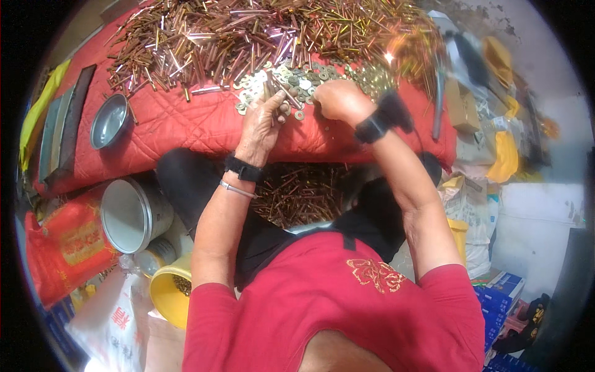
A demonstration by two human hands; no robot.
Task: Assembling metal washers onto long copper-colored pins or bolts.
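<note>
left hand (263, 121) gripping slim coppery rods (289, 95), right hand (341, 100) curled beside flat metal rings (304, 84), contents unclear

A red short-sleeved shirt (347, 316), embroidered toward the right with a gold motif (375, 274), is worn with black trousers (198, 192). The left wrist is circled by a black band (243, 168) and silvery bracelet (238, 189), the right by a black strap (372, 128).

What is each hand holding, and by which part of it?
The left hand holds copper-coloured rods with their ends jutting out; exactly where along them it grips is unclear. Whether the right hand holds anything can't be told.
</note>
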